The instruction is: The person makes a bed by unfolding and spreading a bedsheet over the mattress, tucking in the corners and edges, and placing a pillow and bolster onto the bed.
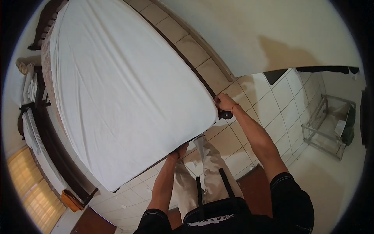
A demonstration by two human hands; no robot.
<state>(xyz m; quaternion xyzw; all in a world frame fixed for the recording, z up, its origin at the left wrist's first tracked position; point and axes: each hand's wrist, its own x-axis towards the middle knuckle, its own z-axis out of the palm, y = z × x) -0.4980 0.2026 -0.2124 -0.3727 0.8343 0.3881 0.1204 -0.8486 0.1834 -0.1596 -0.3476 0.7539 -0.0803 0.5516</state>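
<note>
A white bedsheet (132,85) is stretched over the mattress of a bed, with long creases running along it. My right hand (225,102) is closed at the near right corner, its fingers curled on the sheet's edge. Right below it is a dark round bedpost knob (226,115). At the foot edge of the bed, my left hand (179,151) reaches in low against the mattress side; its fingers are tucked out of sight under the edge.
To the left stands a dark wooden frame (58,144) with pale fabric beside it. An orange-brown item (73,199) lies at its near end. A metal-framed stand (327,126) is at the right wall. Tiled floor (269,109) surrounds the bed, and a wall (272,23) rises beyond its right side.
</note>
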